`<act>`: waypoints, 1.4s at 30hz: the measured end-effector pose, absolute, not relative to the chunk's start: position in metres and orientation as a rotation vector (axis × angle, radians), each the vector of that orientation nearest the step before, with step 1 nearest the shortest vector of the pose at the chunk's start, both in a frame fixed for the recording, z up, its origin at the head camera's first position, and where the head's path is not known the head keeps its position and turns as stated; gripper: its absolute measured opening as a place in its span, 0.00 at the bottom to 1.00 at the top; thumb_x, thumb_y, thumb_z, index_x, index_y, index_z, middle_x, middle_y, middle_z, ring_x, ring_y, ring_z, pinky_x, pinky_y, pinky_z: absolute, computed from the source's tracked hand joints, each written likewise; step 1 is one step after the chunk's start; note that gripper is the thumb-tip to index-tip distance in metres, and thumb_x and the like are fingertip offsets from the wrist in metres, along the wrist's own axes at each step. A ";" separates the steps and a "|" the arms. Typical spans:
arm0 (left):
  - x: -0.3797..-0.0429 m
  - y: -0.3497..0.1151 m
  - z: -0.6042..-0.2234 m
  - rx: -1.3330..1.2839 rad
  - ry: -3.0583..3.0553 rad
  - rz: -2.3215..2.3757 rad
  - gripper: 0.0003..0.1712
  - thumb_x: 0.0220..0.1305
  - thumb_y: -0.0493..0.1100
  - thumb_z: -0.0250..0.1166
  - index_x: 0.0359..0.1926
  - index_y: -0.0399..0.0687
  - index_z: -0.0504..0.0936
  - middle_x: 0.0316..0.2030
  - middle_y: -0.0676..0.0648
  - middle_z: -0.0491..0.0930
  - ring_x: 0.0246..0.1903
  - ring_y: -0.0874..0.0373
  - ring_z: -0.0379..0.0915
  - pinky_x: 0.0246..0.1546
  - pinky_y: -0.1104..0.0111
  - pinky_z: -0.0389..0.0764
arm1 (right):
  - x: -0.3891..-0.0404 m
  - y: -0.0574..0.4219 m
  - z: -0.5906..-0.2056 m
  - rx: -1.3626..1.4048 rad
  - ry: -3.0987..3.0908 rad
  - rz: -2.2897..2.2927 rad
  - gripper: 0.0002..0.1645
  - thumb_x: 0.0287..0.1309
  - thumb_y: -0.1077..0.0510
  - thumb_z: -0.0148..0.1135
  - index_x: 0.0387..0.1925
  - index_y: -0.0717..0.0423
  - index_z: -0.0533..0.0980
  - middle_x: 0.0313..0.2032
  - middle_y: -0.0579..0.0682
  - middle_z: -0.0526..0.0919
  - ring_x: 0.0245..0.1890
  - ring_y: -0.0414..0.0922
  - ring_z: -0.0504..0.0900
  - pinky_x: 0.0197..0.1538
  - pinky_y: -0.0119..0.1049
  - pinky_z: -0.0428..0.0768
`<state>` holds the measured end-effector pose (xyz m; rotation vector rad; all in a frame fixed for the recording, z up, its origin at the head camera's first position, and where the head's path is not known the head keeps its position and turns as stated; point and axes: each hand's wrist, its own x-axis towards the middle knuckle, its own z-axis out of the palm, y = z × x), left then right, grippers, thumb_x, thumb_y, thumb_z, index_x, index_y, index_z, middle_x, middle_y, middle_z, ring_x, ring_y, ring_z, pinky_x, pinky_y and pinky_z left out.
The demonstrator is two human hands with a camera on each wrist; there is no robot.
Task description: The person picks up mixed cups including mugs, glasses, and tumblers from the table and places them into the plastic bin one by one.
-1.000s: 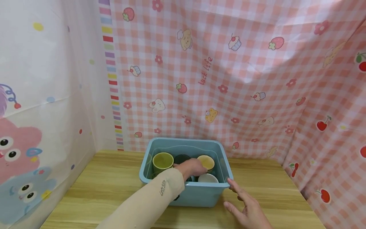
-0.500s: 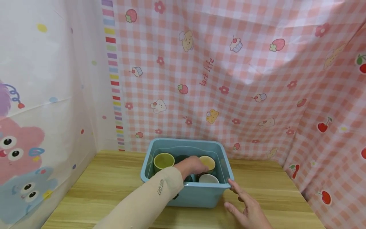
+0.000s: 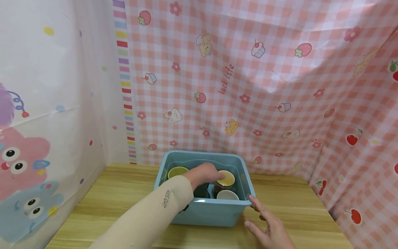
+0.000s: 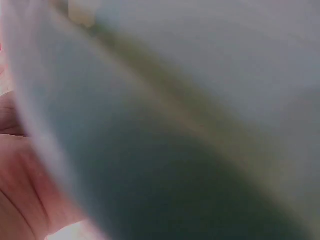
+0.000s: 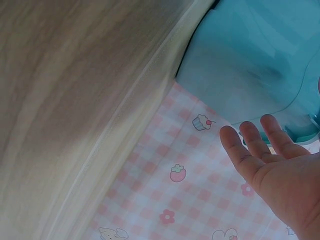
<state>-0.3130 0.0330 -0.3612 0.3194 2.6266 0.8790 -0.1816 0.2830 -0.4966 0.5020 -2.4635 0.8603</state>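
Note:
A blue plastic bin holds several cups. My left hand reaches down into it from the front, back of the hand up, with the thumb over the rim of a yellow-lined cup. Its other fingers are hidden, and I cannot tell whether they hold a cup. Nearby are a white-lined cup, a dark cup and a green-lined cup, partly behind the wrist. My right hand touches the bin's front right corner with a fingertip; in the right wrist view the fingers are extended.
The bin stands on a wood-grain table, close to a pink checked cloth at the back. A white cartoon-printed cloth hangs at the left. Blurred pale and dark green surfaces fill most of the left wrist view.
My left hand has shifted back and slightly left inside the bin, uncovering more of the yellow-lined cup's side and the dark cup in front. My right hand has stayed at the corner.

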 end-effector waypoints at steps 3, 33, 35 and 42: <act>-0.315 0.026 -0.361 0.336 2.690 0.830 0.31 0.74 0.63 0.65 0.59 0.41 0.85 0.54 0.44 0.85 0.55 0.46 0.80 0.71 0.44 0.75 | -0.182 0.283 -0.497 0.500 -2.462 0.860 0.50 0.60 0.56 0.80 0.80 0.42 0.68 0.62 0.50 0.88 0.56 0.38 0.87 0.46 0.38 0.89; -0.314 -0.094 -0.363 0.989 3.228 0.348 0.42 0.71 0.72 0.64 0.78 0.60 0.72 0.82 0.46 0.65 0.83 0.38 0.52 0.82 0.33 0.44 | -0.177 0.279 -0.491 0.383 -2.539 0.880 0.48 0.60 0.51 0.80 0.78 0.34 0.69 0.63 0.46 0.87 0.55 0.41 0.88 0.46 0.36 0.88; -0.313 -0.103 -0.362 0.961 3.256 0.366 0.42 0.70 0.71 0.65 0.78 0.60 0.72 0.81 0.46 0.65 0.84 0.38 0.51 0.82 0.32 0.44 | -0.177 0.278 -0.490 0.353 -2.559 0.896 0.47 0.61 0.50 0.80 0.78 0.33 0.69 0.62 0.46 0.88 0.56 0.43 0.88 0.47 0.37 0.88; -0.305 -0.133 -0.370 0.945 3.351 0.370 0.43 0.68 0.70 0.68 0.75 0.56 0.75 0.80 0.43 0.68 0.82 0.35 0.55 0.80 0.30 0.47 | -0.180 0.281 -0.493 0.403 -2.517 0.859 0.48 0.60 0.53 0.81 0.79 0.37 0.69 0.63 0.47 0.88 0.55 0.40 0.88 0.46 0.39 0.89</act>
